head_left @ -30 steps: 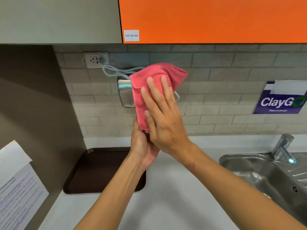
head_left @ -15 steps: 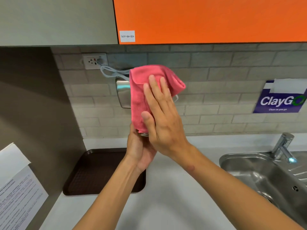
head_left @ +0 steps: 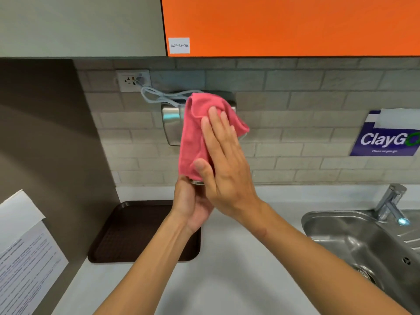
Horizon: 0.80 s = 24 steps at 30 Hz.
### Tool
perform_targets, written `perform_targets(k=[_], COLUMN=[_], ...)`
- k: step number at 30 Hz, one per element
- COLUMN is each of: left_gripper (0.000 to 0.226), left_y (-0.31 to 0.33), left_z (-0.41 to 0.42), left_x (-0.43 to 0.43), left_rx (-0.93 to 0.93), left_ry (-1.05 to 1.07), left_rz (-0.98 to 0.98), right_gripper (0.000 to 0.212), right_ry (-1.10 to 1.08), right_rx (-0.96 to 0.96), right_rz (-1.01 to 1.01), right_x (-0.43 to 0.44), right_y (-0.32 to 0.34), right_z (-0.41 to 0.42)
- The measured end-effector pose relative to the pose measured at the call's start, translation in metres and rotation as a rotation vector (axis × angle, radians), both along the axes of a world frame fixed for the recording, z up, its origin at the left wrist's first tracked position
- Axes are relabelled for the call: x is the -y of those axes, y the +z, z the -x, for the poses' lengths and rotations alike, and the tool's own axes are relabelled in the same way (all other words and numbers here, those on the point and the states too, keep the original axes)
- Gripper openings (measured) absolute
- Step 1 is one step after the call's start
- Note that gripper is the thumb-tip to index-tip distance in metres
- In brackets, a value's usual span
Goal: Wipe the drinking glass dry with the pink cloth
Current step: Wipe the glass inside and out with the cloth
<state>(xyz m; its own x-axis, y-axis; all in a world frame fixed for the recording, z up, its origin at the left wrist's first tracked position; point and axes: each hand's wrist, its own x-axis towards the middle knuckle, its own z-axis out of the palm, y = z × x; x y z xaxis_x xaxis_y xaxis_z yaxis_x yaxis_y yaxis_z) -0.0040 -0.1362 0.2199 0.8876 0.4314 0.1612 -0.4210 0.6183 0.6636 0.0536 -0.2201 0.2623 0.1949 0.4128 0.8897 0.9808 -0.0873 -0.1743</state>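
Note:
The pink cloth (head_left: 193, 137) is draped over the drinking glass (head_left: 197, 182), which I hold up in front of the wall. Only a sliver of the glass's lower end shows under the cloth's edge. My left hand (head_left: 191, 205) cups and grips that lower end from below. My right hand (head_left: 227, 169) lies flat on the cloth with straight fingers and presses it against the side of the glass. Its thumb rests on the cloth's lower edge.
A dark brown tray (head_left: 127, 233) lies on the white counter (head_left: 227, 269) below my left arm. At the right are a steel sink (head_left: 354, 237) and its faucet (head_left: 391, 201). A steel wall unit (head_left: 170, 123) and a socket with a cable (head_left: 133, 80) are behind the cloth.
My right hand has slid slightly over the cloth, thumb a little lower. The cloth's upper right fold has dropped lower. My left hand keeps its grip.

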Motion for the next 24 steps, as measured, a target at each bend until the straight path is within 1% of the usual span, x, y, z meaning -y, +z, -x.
perform_targets(k=[3, 6, 8, 9, 11, 12, 15, 18, 19, 21, 23, 24], left_gripper=[0.038, 0.062, 0.068, 0.067, 0.062, 0.058, 0.041, 0.04, 0.043, 0.06, 0.076, 0.079], left_y=[-0.001, 0.004, 0.007, 0.007, 0.006, 0.004, 0.008, 0.01, 0.013, 0.011, 0.008, 0.008], left_z=[-0.001, 0.001, 0.003, 0.005, 0.006, 0.006, 0.004, 0.001, 0.003, 0.002, 0.004, 0.004], left_x=[-0.003, -0.01, -0.012, -0.01, -0.007, -0.005, 0.002, -0.001, -0.002, -0.009, -0.012, -0.011], left_rx=[-0.041, -0.066, -0.074, -0.08, -0.033, -0.01, -0.024, -0.02, -0.017, -0.053, -0.083, -0.089], left_ry=[0.027, 0.007, -0.024, -0.031, -0.062, -0.066, -0.036, -0.031, -0.063, -0.111, -0.156, -0.174], left_rz=[0.01, -0.002, 0.012, 0.016, 0.038, 0.051, 0.047, 0.026, 0.05, 0.101, 0.077, 0.06], right_gripper=[0.071, 0.07, 0.068, 0.067, 0.067, 0.067, 0.071, 0.068, 0.067, 0.062, 0.055, 0.052], right_ry=[0.019, 0.018, 0.001, -0.002, 0.001, 0.004, 0.001, 0.001, 0.004, 0.026, 0.029, 0.026], right_rx=[-0.001, -0.002, 0.034, 0.06, 0.084, 0.076, 0.035, 0.04, 0.039, 0.044, 0.08, 0.1], right_rz=[0.003, 0.133, 0.196, 0.202, 0.176, 0.146, 0.009, -0.035, -0.022, 0.023, 0.044, 0.039], right_x=[0.0, 0.01, 0.018, 0.02, 0.017, 0.013, 0.003, 0.001, 0.003, 0.011, 0.019, 0.021], right_y=[-0.01, -0.053, -0.072, -0.073, -0.058, -0.045, -0.006, -0.001, -0.01, -0.038, -0.062, -0.067], right_z=[0.005, 0.014, 0.015, 0.014, 0.01, 0.007, -0.002, -0.005, -0.002, 0.002, 0.007, 0.006])
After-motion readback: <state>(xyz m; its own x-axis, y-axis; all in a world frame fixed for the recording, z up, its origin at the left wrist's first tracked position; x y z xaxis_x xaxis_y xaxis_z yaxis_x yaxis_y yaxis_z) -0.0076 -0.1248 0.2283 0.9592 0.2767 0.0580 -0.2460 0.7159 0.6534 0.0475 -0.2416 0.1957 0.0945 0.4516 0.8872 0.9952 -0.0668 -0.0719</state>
